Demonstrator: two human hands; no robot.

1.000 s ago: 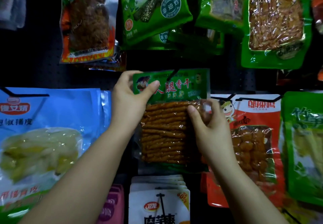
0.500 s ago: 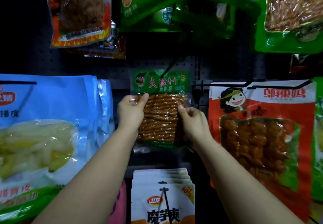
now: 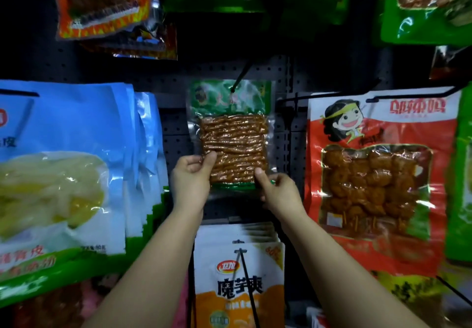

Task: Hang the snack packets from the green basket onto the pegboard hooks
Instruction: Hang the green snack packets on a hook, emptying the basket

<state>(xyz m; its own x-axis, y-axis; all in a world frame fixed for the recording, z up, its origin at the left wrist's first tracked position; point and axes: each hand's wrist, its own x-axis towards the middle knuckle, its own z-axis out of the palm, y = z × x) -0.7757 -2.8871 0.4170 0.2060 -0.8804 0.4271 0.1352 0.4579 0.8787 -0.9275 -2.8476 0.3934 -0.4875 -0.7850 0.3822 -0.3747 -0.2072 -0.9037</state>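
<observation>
The left hand (image 3: 190,174) pinches the lower left edge of the snack packet (image 3: 233,133), thumb on the front. The right hand (image 3: 277,189) pinches its lower right corner in the same way. The packet stands just above both hands, its long axis upright, flat before the pegboard (image 3: 281,77). Its green top is at the tip of the black hook (image 3: 241,75), and it seems already threaded on. Both forearms reach up and forward, the left hand a little higher. The likely next move is only to let go.
</observation>
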